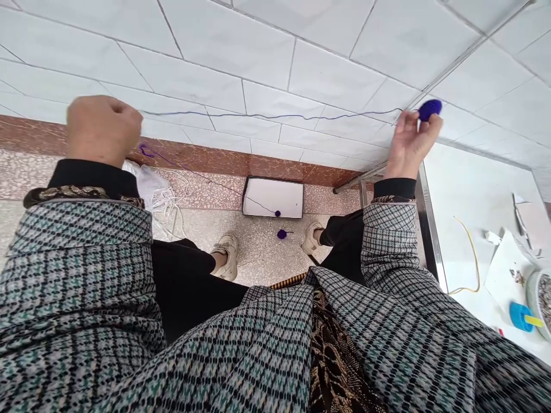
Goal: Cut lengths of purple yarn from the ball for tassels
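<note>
White wall tiles (275,63) back the right hand (408,146), its fingers (413,129) pinching a purple yarn ball (430,109).

The speckled terrazzo floor (253,264) carries a shallow white-lined box (272,197), with a small purple yarn ball (278,213) sitting inside it near its front edge. A second purple yarn ball (282,234) lies on the floor just in front of the box, and a loose bundle of white cord (148,189) lies off to the left. To the right, the white counter (456,218), edged in steel, holds a looped yellow wire (473,258), a sheet of white paper (505,269), a blue plastic item (520,316) and a round bowl (540,301).
</note>
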Demonstrator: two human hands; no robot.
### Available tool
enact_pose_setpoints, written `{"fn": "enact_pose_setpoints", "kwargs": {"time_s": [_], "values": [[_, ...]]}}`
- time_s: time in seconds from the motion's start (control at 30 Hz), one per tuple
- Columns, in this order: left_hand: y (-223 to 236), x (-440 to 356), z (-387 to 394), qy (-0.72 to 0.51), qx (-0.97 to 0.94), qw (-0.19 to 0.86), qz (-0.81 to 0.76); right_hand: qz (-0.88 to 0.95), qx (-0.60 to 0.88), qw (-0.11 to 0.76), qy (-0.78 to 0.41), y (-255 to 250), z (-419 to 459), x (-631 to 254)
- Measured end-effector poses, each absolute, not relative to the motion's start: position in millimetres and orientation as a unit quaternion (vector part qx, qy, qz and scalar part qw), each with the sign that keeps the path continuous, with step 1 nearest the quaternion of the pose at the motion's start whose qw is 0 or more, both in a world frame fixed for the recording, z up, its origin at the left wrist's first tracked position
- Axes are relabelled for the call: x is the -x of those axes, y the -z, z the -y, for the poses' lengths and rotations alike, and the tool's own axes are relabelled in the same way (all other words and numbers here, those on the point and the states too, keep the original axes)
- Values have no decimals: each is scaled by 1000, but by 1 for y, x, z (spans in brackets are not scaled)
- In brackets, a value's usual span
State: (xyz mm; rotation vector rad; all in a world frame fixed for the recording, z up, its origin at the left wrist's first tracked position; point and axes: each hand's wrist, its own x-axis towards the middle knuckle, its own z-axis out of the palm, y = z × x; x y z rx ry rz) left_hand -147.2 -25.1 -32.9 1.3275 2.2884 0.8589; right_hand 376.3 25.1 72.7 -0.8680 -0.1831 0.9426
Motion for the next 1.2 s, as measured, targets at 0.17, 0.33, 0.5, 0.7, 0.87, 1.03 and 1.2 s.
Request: {"fn": "enact_pose_setpoints", "kwargs": {"time_s": [0.17,0.33,0.5,0.7,0.87,1.03,1.2], "values": [[44,100,9,-289,-559,273,-727,323,420,583,-616,-39,-24,-339],[31,5,18,-391,-601,445,-536,465,367,337,-732,-1,-19,-288],[28,-63,25,-441,-544,575,-421,449,359,291,-764,5,-9,-261],[26,-53,26,-385,-605,501,-484,382,421,422,-706,-6,-11,-266],[15,-50,37,-243,-726,490,-417,407,482,455,-629,1,-16,-259],[11,-40,35,-264,-730,478,-411,615,504,306,-523,5,-4,-259],[5,-25,24,-296,-696,388,-527,604,286,184,-720,7,-4,-269]]}}
